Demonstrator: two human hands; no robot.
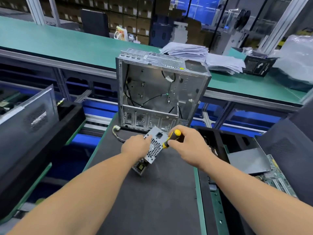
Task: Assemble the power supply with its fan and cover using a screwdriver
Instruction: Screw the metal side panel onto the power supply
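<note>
Both forearms reach over the dark mat (152, 192), where the tilted power supply (153, 149) lies before the open case (159, 92), left hand (135, 145) steadying it, right hand (188, 143) gripping the screwdriver (171, 138): apparently screw-driving, needing firm, aligned pressure next.

Workshop interior, catalogued: a long green-topped bench (50, 41) ran across the room on an aluminium frame (245, 99). A dark grey mat (152, 200) covered the near work surface. Stacked cardboard boxes (128, 16) filled shelving behind. Glass partitions (203, 12) glowed blue at the back. A heap of papers (203, 56) lay on the bench.
</note>
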